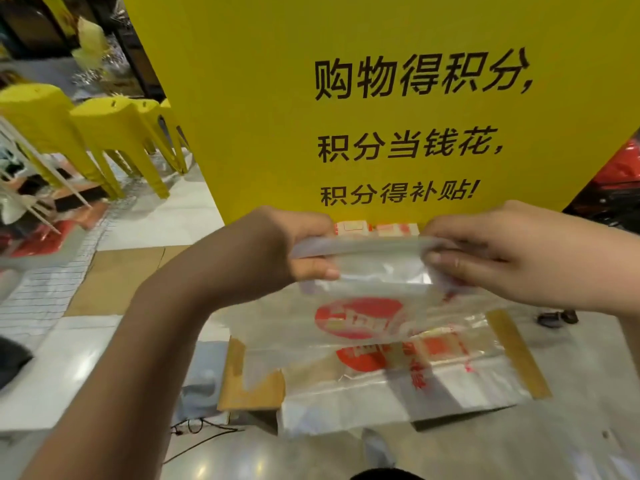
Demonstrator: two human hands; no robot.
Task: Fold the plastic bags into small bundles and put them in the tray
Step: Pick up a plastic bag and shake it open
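Observation:
I hold a clear plastic bag with a red round logo stretched out in the air between both hands. My left hand pinches its folded top edge at the left corner, thumb in front. My right hand pinches the right corner the same way. The bag hangs down over a cardboard tray on the floor. In that tray lie more clear bags with red print, spread flat.
A tall yellow sign with black characters stands just behind the tray. Yellow plastic stools are stacked at the left. Cardboard sheets and a wire rack lie on the tiled floor at the left. A black cable runs near the tray's front.

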